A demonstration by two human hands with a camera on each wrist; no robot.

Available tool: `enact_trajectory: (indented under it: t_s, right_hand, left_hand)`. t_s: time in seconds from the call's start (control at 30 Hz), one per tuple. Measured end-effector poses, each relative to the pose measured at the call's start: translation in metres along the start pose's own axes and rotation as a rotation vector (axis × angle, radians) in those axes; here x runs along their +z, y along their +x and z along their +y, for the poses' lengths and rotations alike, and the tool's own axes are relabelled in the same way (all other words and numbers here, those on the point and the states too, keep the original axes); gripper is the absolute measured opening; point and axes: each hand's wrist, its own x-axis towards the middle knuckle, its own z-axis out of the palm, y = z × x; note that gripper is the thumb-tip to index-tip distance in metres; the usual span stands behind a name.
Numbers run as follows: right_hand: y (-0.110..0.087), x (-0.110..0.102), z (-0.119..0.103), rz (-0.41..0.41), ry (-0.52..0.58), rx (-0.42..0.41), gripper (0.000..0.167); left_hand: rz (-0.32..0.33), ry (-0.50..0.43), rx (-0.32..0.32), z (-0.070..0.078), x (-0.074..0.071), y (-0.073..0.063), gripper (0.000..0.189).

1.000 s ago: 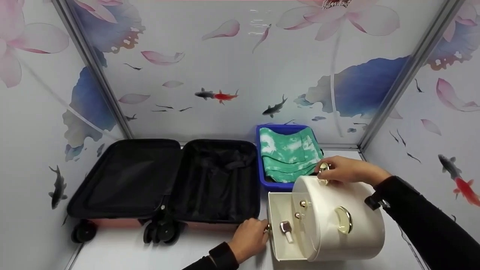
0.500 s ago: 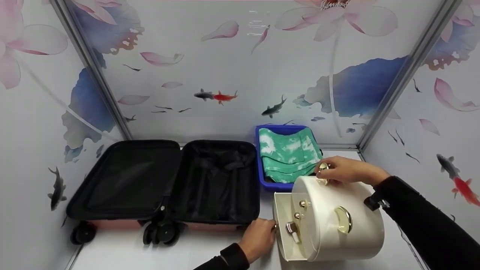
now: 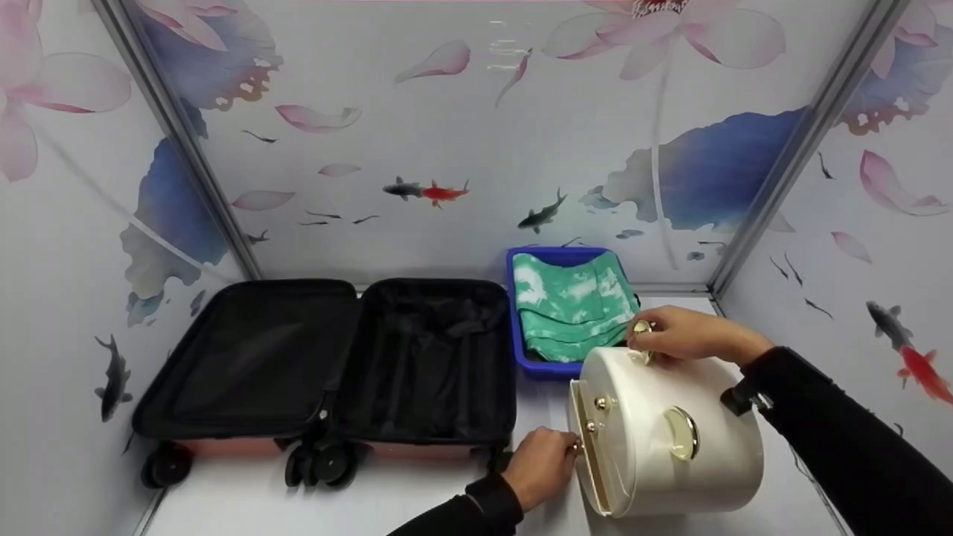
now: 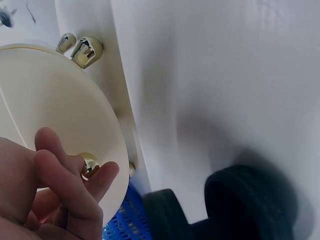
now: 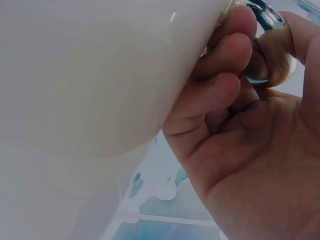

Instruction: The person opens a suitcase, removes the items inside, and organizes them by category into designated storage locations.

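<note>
A cream rounded box (image 3: pixel 700 461) with gold fittings lies on the white surface at right in the head view. Its drawer (image 3: pixel 588 469) faces left and stands out only by a narrow gap. My left hand (image 3: pixel 540 463) pinches the drawer's gold knob (image 4: pixel 90 164), its fingers curled in the left wrist view. At the box's upper edge, my right hand (image 3: pixel 681 333) grips a gold fitting (image 3: pixel 642 329), thumb and fingers bent round it in the right wrist view. Whatever lies in the drawer is hidden from sight now.
To the left lies an opened suitcase (image 3: pixel 242 365) with black lining and wheels towards me. Behind the box, a blue basket (image 3: pixel 547 368) holds folded green-and-white cloth (image 3: pixel 569 305). Printed wall panels (image 3: pixel 447 134) enclose the back and both sides.
The drawer has slid right into the box, my left hand moving with it on the knob. A small brown-and-white item inside has gone out of sight. My right hand stays put.
</note>
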Motion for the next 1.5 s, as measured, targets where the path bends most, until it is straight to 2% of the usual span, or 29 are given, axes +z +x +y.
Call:
enact_trajectory:
  t_s: [0.23, 0.37, 0.6, 0.73, 0.83, 0.93, 1.03, 1.1, 1.17, 1.27, 1.33, 1.4, 1.5]
  right_hand:
    - [-0.002, -0.001, -0.002, -0.011, 0.025, -0.001, 0.031]
    - [-0.002, -0.001, -0.003, -0.025, 0.032, -0.007, 0.028]
    - [-0.001, -0.004, -0.002, -0.029, 0.009, 0.007, 0.030]
    - [-0.001, -0.003, -0.006, -0.013, -0.025, 0.007, 0.033]
    - [-0.003, -0.001, -0.009, 0.003, -0.048, 0.006, 0.036]
    - [-0.008, 0.001, -0.014, 0.015, -0.080, 0.006, 0.043]
    - [-0.015, 0.002, -0.020, 0.029, -0.110, 0.007, 0.053]
    - [-0.020, 0.004, -0.024, 0.049, -0.133, 0.012, 0.057]
    - [-0.023, 0.007, -0.029, 0.084, -0.172, 0.016, 0.057]
    - [-0.024, 0.013, -0.034, 0.158, -0.259, 0.018, 0.051]
    - [-0.023, 0.017, -0.035, 0.202, -0.319, 0.020, 0.052]
    - [-0.021, 0.021, -0.035, 0.226, -0.360, 0.037, 0.059]
    - [-0.018, 0.026, -0.036, 0.239, -0.409, 0.070, 0.072]
  left_hand:
    - [0.021, 0.014, 0.059, 0.005, 0.005, 0.005, 0.013]
    - [0.037, 0.029, 0.068, 0.006, 0.010, 0.006, 0.013]
    - [0.023, 0.056, 0.093, 0.005, 0.011, 0.010, 0.010]
    - [0.034, 0.094, 0.138, 0.002, 0.006, 0.010, 0.006]
    - [0.090, 0.142, 0.187, -0.005, -0.016, 0.004, 0.008]
    - [0.159, 0.167, 0.196, -0.021, -0.054, -0.005, 0.012]
    - [0.180, 0.178, 0.130, -0.048, -0.095, -0.013, 0.017]
    - [0.123, 0.179, 0.074, -0.071, -0.118, -0.020, 0.025]
    - [0.028, 0.197, 0.050, -0.095, -0.133, -0.030, 0.039]
    - [-0.142, 0.214, 0.058, -0.126, -0.142, -0.048, 0.052]
    - [-0.207, 0.229, 0.048, -0.139, -0.139, -0.058, 0.053]
    - [-0.213, 0.231, 0.033, -0.147, -0.134, -0.066, 0.046]
    - [-0.176, 0.228, 0.000, -0.151, -0.127, -0.072, 0.035]
